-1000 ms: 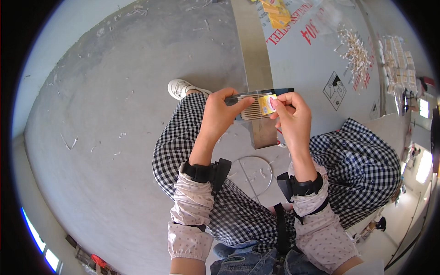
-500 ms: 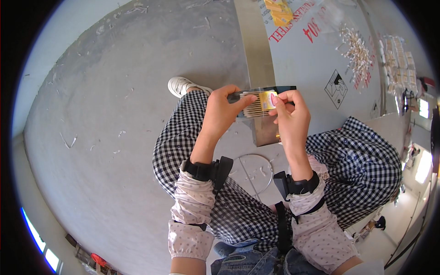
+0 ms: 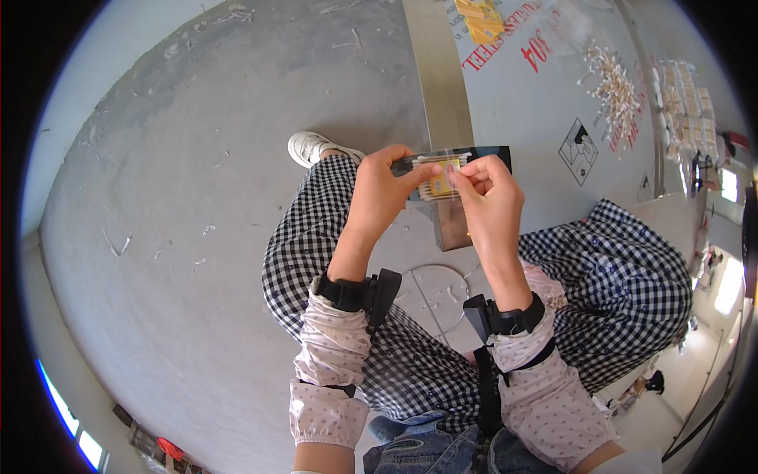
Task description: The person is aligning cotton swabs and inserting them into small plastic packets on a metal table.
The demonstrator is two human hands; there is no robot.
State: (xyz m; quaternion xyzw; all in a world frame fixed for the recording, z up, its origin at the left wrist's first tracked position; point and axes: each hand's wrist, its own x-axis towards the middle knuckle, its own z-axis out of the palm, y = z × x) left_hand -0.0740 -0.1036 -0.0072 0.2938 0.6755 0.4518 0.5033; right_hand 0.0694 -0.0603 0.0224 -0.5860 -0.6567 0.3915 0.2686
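a seated person's left hand (image 3: 379, 189) grips a dark, flat holder (image 3: 493, 159) with a row of cotton swabs (image 3: 425, 193), thumb pressed down on them, in front of the near corner of a table (image 3: 521, 110). the right hand (image 3: 496, 207) pinches the right edge of a small yellow card (image 3: 443, 183) lying over the swabs. on the table, more yellow cards (image 3: 479, 20) lie near a loose swab heap (image 3: 612, 95).

Between the left fingers (image 3: 421, 174) and right fingers (image 3: 489, 167), a card (image 3: 441, 184) lies on a row of cotton swabs (image 3: 425, 192). On the table (image 3: 517, 118), packets (image 3: 482, 21) lie at the far left, a swab heap (image 3: 613, 88) to their right.
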